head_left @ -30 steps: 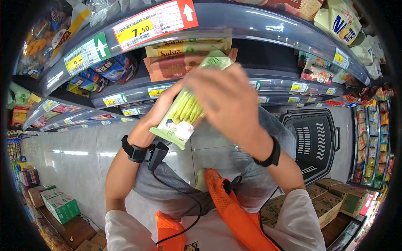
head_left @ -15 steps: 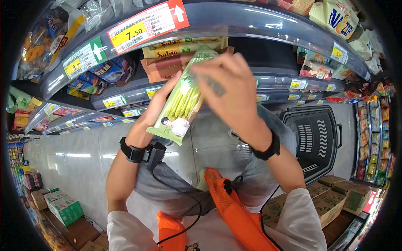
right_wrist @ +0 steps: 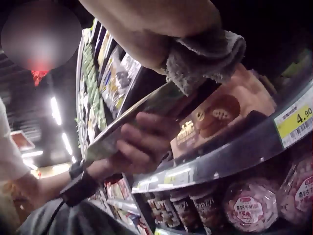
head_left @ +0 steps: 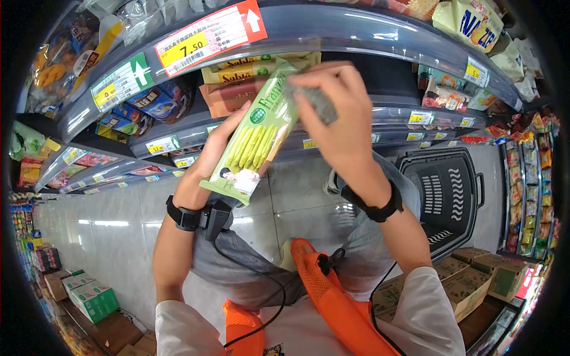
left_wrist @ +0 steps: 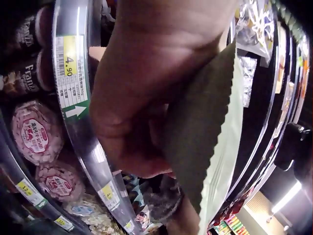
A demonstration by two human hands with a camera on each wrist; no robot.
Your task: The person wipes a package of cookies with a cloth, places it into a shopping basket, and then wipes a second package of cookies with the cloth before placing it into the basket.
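While you face the shelf rail [head_left: 356, 32] that carries the 7.50 price tag [head_left: 205, 37], your left hand [head_left: 214, 157] grasps the green snack packet [head_left: 252, 139] from behind, fingers curled round its lower half. The packet sits just below that rail, in front of the boxes [head_left: 237, 72] stacked under it. You hold it tilted with its printed face toward you, which seems to leave the front free for your other hand. Your right hand [head_left: 344, 130] pinches a grey cloth [head_left: 316, 102] and presses it onto the packet's upper end, right under the rail. Well below the rail, off to its right, a black basket [head_left: 445, 196] stands on the floor.
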